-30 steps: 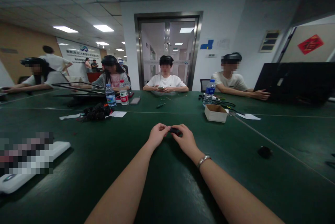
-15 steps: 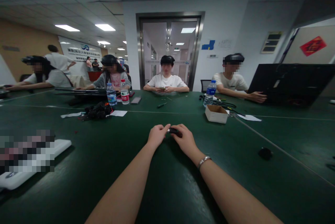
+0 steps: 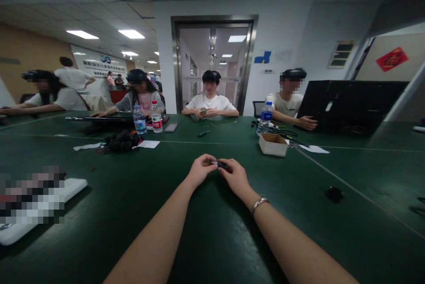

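Note:
Just above the green table [image 3: 212,226], my two hands meet on a small, slim black object with a silvery end [image 3: 223,165]; its exact kind is too small to make out. My right hand [image 3: 236,176], with a silver bracelet at the wrist, grips the black body between thumb and fingers. At the silvery end, the thumb and fingers of my left hand [image 3: 200,171] are closed in a pinch. My fingers cover part of the object.
Beyond my hands stand an open box [image 3: 272,145], water bottles [image 3: 265,118] and a black bundle [image 3: 121,141]. A green screwdriver [image 3: 204,134] lies farther back. To the right is a dark lump [image 3: 334,194]; at left, a white device [image 3: 75,186]. Several people sit across.
My left fingers have shifted and curled over the silvery end, while my right hand keeps hold of the black body. At the right, the person's black monitor has turned and moved slightly left.

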A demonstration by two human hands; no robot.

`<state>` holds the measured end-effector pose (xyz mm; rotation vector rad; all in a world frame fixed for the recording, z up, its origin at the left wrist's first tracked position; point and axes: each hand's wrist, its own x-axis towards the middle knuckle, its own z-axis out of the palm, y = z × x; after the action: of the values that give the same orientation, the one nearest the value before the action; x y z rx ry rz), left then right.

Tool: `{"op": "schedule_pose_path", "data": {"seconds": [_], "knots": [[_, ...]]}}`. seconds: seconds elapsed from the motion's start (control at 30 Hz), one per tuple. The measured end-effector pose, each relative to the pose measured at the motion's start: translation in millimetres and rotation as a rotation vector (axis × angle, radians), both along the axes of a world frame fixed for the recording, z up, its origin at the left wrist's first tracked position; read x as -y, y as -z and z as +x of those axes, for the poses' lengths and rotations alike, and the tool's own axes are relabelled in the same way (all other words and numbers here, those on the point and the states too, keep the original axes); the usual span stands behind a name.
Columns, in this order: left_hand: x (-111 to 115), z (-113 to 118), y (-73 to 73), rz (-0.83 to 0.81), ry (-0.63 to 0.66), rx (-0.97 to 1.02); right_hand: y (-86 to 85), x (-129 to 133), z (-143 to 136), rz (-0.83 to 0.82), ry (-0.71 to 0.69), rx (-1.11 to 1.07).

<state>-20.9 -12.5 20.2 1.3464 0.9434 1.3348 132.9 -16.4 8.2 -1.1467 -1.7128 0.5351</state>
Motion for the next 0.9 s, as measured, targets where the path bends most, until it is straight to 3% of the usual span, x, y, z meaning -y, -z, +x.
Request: {"op": "schedule_pose_path", "data": {"seconds": [0.23, 0.43, 0.6, 0.7, 0.8, 0.9], "knots": [[-3.8, 4.6, 4.2, -0.023, -0.087, -0.073, 5.1, -4.7, 0.6, -0.014, -0.009, -0.022], [-3.3, 0.2, 2.5, 0.03, -0.012, 0.004, 0.3, -1.0, 1.2, -0.023, -0.007, -0.028], [-2.9, 1.2, 3.9, -0.077, -0.128, -0.198, -1.0, 0.2, 1.0, -0.031, 0.019, 0.013], [-3.0, 1.5, 6.2, 0.013, -0.157, -0.241, 1.6, -1.6, 1.3, -0.035, 0.018, 0.006], [-3.8, 0.4, 7.2, 0.088, -0.076, -0.158, 4.0, -3.6, 1.0, -0.044, 0.017, -0.02], [-5.9, -0.1, 8.9, 0.051, -0.113, -0.182, 3.5, -3.7, 0.2, -0.051, 0.026, -0.012]]}}
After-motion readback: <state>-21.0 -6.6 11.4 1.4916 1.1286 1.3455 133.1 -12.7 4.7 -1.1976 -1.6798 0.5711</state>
